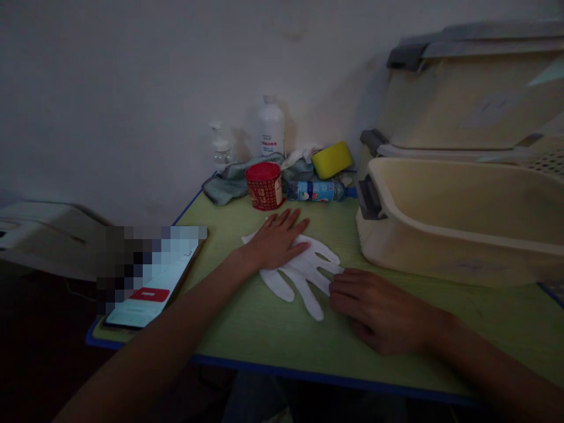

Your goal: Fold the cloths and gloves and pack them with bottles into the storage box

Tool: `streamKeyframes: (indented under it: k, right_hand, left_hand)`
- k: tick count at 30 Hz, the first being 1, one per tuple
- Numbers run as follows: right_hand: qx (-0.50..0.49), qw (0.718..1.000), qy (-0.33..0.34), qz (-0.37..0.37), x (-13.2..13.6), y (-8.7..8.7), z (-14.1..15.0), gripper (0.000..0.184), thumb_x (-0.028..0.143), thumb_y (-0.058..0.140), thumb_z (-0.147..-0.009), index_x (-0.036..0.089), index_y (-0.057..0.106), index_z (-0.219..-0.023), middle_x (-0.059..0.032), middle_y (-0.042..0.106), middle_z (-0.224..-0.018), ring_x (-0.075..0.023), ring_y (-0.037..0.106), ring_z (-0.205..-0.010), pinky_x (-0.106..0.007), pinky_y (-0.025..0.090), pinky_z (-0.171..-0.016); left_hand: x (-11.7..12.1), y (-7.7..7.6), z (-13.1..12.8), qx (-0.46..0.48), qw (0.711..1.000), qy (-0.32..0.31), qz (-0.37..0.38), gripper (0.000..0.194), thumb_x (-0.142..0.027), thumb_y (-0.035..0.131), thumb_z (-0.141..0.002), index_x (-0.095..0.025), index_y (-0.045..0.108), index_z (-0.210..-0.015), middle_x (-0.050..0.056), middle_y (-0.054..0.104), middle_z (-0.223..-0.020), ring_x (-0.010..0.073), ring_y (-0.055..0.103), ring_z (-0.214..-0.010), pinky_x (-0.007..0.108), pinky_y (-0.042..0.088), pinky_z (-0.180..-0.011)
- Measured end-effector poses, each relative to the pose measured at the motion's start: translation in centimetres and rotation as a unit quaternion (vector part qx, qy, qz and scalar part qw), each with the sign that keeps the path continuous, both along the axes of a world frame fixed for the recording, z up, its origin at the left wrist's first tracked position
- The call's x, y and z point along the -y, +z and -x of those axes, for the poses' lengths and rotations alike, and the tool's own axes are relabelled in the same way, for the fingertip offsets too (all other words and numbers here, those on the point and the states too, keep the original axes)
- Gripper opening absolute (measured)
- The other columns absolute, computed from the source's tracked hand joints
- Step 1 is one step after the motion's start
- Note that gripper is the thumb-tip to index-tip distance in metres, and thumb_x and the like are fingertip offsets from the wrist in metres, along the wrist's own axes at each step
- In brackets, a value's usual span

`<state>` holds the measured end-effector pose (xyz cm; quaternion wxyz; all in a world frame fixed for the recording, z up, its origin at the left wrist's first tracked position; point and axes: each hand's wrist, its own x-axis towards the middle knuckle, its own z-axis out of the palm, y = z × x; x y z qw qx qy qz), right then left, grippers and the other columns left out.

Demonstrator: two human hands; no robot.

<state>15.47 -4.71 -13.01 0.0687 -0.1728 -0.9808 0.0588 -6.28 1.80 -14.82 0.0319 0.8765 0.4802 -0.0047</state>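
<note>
A white glove lies flat on the green table, its fingers spread toward me and to the right. My left hand rests palm down on the glove's upper part, fingers stretched out and apart. At the right side, my right hand has its fingers curled together at the tip of one glove finger, pinching it. The exact grip of the fingertips is partly hidden. Just beyond my left hand stands a red tin with a red lid.
Behind the tin are a plastic bottle, a yellow sponge, a grey cloth, a white bottle and a pump bottle. At right sits a cream bin with stacked bins behind. A lit phone lies left.
</note>
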Motion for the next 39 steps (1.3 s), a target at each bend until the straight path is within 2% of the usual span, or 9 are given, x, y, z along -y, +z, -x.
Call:
streamKeyframes:
  k: [4, 7, 12, 16, 22, 26, 29, 33, 39]
  right_hand:
    - [-0.004, 1.0, -0.005, 0.014, -0.2, 0.2, 0.2, 0.018, 0.009, 0.05, -0.068, 0.015, 0.058, -0.083, -0.0083, 0.06, -0.08, -0.0193, 0.053, -0.08, -0.032, 0.043, -0.078]
    - [-0.022, 0.999, -0.016, -0.026, 0.0, 0.2, 0.5, 0.011, 0.014, 0.047, -0.078, 0.015, 0.058, -0.081, -0.0078, 0.06, -0.078, -0.018, 0.052, -0.076, -0.032, 0.042, -0.075]
    - [-0.051, 0.993, -0.031, -0.105, 0.1, -0.5, 1.1, 0.02, 0.019, 0.04, -0.09, 0.016, 0.06, -0.086, -0.0053, 0.061, -0.074, -0.0169, 0.053, -0.074, -0.031, 0.04, -0.071]
    - [-0.05, 0.992, -0.003, -0.118, 0.0, -0.7, 1.3, 0.028, 0.014, 0.036, -0.093, 0.016, 0.058, -0.075, -0.0032, 0.06, -0.072, -0.0151, 0.049, -0.068, -0.029, 0.038, -0.066]
    - [-0.092, 0.995, 0.019, -0.026, 0.6, -0.6, 1.5, 0.026, 0.015, 0.039, -0.093, 0.015, 0.057, -0.075, -0.0032, 0.058, -0.076, -0.014, 0.047, -0.072, -0.028, 0.038, -0.07]
    - [-0.069, 0.994, 0.044, 0.072, 1.2, -0.1, 1.5, 0.018, 0.015, 0.044, -0.09, 0.016, 0.058, -0.079, -0.0022, 0.058, -0.08, -0.0141, 0.049, -0.079, -0.031, 0.037, -0.082]
    - [-0.057, 0.989, 0.057, 0.124, 1.3, 0.2, 1.5, 0.014, 0.013, 0.047, -0.088, 0.016, 0.058, -0.078, -0.0022, 0.058, -0.08, -0.014, 0.05, -0.081, -0.03, 0.037, -0.084]
    - [-0.069, 0.988, 0.042, 0.134, 1.2, 0.0, 1.5, 0.016, 0.015, 0.045, -0.09, 0.016, 0.058, -0.081, -0.0038, 0.059, -0.081, -0.0145, 0.05, -0.081, -0.031, 0.039, -0.084]
    - [-0.091, 0.991, 0.039, 0.095, 1.2, -0.3, 1.2, 0.016, 0.021, 0.048, -0.088, 0.016, 0.059, -0.098, -0.0067, 0.061, -0.088, -0.017, 0.051, -0.086, -0.031, 0.043, -0.08]
  left_hand:
    - [0.0, -0.1, 0.0, 0.004, 1.0, -0.002, -0.009, 0.061, -0.052, 0.023, -0.092, -0.019, 0.023, -0.143, 0.014, 0.016, -0.152, 0.0303, 0.016, -0.139, 0.045, 0.017, -0.11]
    - [0.0, -0.2, 0.0, 0.007, 1.0, 0.003, -0.009, 0.06, -0.052, 0.023, -0.092, -0.019, 0.023, -0.143, 0.014, 0.017, -0.152, 0.0303, 0.016, -0.139, 0.046, 0.017, -0.11]
    - [0.0, -0.1, 0.0, 0.007, 1.0, 0.001, -0.003, 0.06, -0.051, 0.023, -0.092, -0.019, 0.022, -0.143, 0.016, 0.015, -0.152, 0.0314, 0.015, -0.139, 0.047, 0.017, -0.11]
    - [0.0, -0.2, 0.0, 0.009, 1.0, -0.001, -0.004, 0.06, -0.051, 0.023, -0.092, -0.019, 0.023, -0.143, 0.016, 0.015, -0.152, 0.0314, 0.015, -0.139, 0.048, 0.017, -0.11]
    - [0.0, -0.1, 0.0, 0.01, 1.0, 0.004, 0.0, 0.06, -0.053, 0.022, -0.092, -0.02, 0.022, -0.143, 0.014, 0.014, -0.152, 0.0297, 0.014, -0.14, 0.046, 0.016, -0.11]
    - [0.1, 0.1, -0.1, 0.005, 1.0, 0.01, 0.004, 0.061, -0.053, 0.021, -0.092, -0.021, 0.022, -0.143, 0.013, 0.015, -0.153, 0.0295, 0.015, -0.14, 0.045, 0.016, -0.11]
    - [0.1, 0.1, -0.1, 0.007, 1.0, 0.01, 0.005, 0.06, -0.053, 0.022, -0.092, -0.021, 0.022, -0.143, 0.013, 0.015, -0.153, 0.0297, 0.015, -0.14, 0.046, 0.016, -0.11]
    - [0.1, 0.1, -0.1, 0.008, 1.0, 0.01, 0.006, 0.061, -0.052, 0.024, -0.092, -0.019, 0.023, -0.143, 0.015, 0.015, -0.152, 0.0306, 0.014, -0.139, 0.046, 0.016, -0.11]
    - [0.1, 0.0, -0.1, 0.013, 1.0, 0.004, 0.0, 0.061, -0.052, 0.024, -0.092, -0.019, 0.023, -0.143, 0.015, 0.015, -0.152, 0.0311, 0.015, -0.139, 0.047, 0.017, -0.11]
